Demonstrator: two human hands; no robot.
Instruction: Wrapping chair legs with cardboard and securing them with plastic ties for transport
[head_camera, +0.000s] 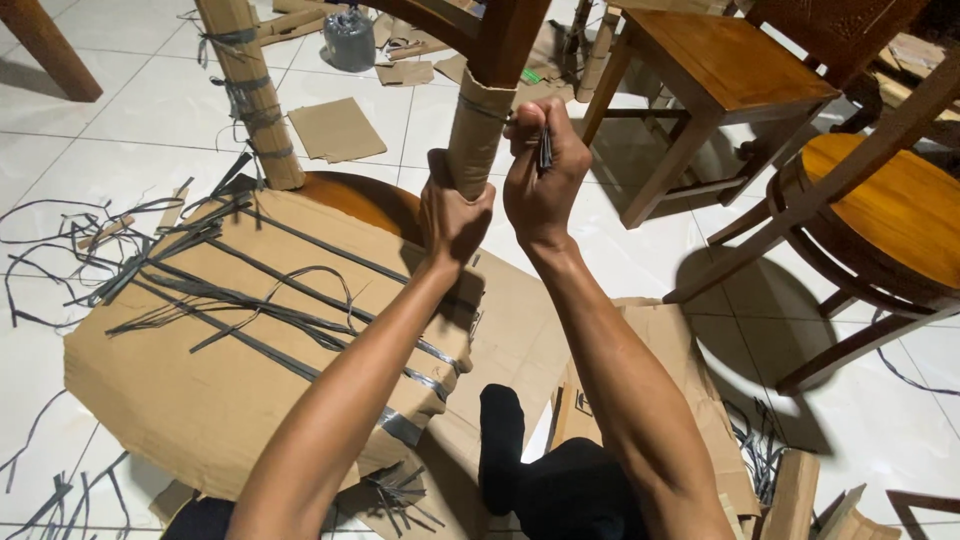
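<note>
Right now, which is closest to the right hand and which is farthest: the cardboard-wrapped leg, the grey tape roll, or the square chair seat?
1. Cardboard-wrapped leg: right beside the right hand, touching it on its left.
2. Square chair seat: up and to the right.
3. Grey tape roll: far up on the left, on the floor.

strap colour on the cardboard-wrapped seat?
Dark grey straps across the brown cardboard; head view.

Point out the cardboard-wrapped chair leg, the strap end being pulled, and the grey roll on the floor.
Cardboard-wrapped chair leg (474, 140), head view, mid wrap.
Strap end (545, 150), head view, in right hand's grip.
Grey roll (349, 40), head view, its side.
</note>
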